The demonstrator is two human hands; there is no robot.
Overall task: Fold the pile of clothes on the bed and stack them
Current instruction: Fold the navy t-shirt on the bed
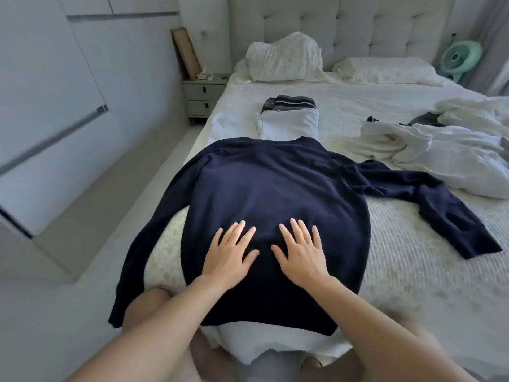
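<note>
Here, sweater: lay lengthwise away from you on the bed.
Hands: your left hand and right hand pressed flat, fingers spread.
Sleeves: right sleeve reached farther out.

My hands, left and right, lie flat side by side on the sweater spread on the bed before me. Behind it sits the folded stack. The unfolded pile lies to the right. Pillows rest at the headboard, the nightstand left of the bed.
</note>
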